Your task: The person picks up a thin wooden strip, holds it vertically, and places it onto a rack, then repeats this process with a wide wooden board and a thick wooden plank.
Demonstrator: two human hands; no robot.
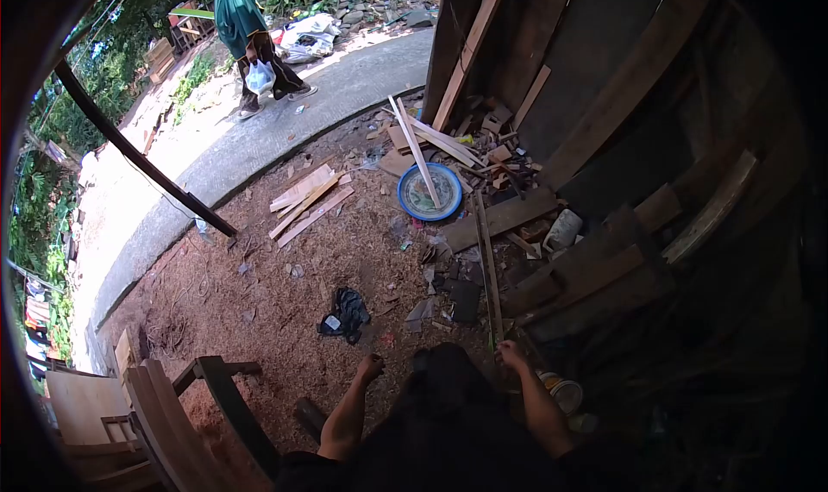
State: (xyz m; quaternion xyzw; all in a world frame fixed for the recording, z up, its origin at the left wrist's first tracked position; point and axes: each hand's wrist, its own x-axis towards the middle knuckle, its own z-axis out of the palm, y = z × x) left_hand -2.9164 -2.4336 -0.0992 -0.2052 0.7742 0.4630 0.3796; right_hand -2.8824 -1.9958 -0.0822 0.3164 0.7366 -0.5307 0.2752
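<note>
My left hand (371, 369) hangs low over the sawdust-covered ground, its fingers curled together; whatever they might hold is too small to make out. Just ahead of it a crumpled black plastic bag (345, 316) lies on the ground. My right hand (512, 355) is closed near the lower end of a long thin wooden strip (486, 259), beside something narrow and green. Whether the fingers grip the strip or only lie beside it cannot be made out.
A blue-rimmed round tray (405, 206) has pale sticks across it. Scrap wood (503, 160) lies by the right wall. Boards (310, 200) lie further left. A dark post (142, 160) leans at left. A person (237, 26) with a bag is on the path (345, 82).
</note>
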